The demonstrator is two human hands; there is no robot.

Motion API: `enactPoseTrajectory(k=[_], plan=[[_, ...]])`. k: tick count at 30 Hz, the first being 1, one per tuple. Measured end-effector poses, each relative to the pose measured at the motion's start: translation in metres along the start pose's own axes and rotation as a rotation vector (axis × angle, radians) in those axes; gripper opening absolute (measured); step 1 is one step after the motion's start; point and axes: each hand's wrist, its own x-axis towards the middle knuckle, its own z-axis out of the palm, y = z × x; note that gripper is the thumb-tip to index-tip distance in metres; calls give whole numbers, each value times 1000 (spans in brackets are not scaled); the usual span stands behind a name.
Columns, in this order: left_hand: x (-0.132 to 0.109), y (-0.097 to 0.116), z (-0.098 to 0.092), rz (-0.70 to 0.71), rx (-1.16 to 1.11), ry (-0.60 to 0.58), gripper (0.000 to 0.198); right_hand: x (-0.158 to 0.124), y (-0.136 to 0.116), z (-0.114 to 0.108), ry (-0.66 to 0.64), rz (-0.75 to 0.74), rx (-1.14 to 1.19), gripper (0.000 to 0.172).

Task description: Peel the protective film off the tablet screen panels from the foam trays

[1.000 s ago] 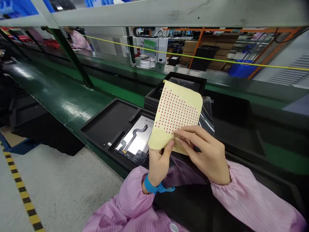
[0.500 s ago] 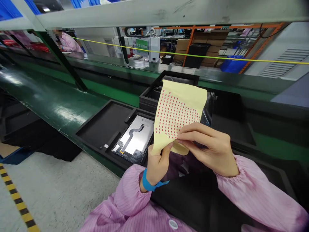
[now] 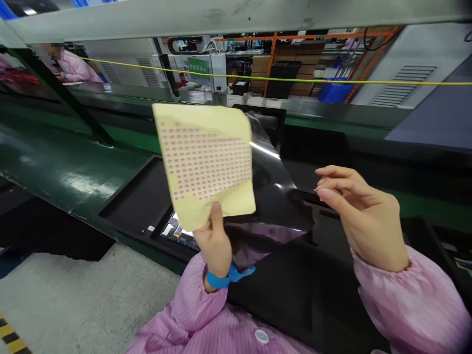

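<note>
My left hand [image 3: 215,243] grips the lower edge of a pale yellow sticker sheet [image 3: 202,115], thumb on the front. Rows of tiny red arrow stickers [image 3: 206,164] cover its middle, slightly blurred. Off to the right, my right hand [image 3: 363,211] is raised apart from the sheet, thumb and fingers pinched. A tiny red sticker [image 3: 316,190] shows at its fingertips. Behind the sheet lies a clear glossy film [image 3: 273,182] over black trays. Below the left part of the sheet, a display panel [image 3: 173,227] with a silver back is mostly hidden.
A black tray [image 3: 132,201] sits left on the green bench [image 3: 73,162]. More black trays [image 3: 313,147] are at the back right. A yellow cord [image 3: 295,79] crosses in front, under a grey beam [image 3: 147,22]. Another person [image 3: 75,66] sits far left.
My right hand has drawn away from the sheet to the right, a tiny red sticker at its fingertips. My left hand has moved the sheet left and turned it flatter to view.
</note>
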Motion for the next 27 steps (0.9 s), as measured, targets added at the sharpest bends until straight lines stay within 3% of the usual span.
enactPoseTrajectory(k=[3,6,14,21,23,27], plan=[[8,4,-3,29,16,104,37,-7,6,-13,-89,210,54,8],[10,8,-4,72,-22,128,40,-13,6,-10,-136,299,102,11],[10,6,-4,52,-60,155,47,-17,3,5,-115,259,2,19],[6,5,-7,73,7,168,38,-17,20,18,-101,208,-93,24],[6,3,-8,93,25,175,37,-12,27,22,-119,276,-43,29],[12,-3,-13,86,38,170,40,3,41,30,-254,549,273,50]])
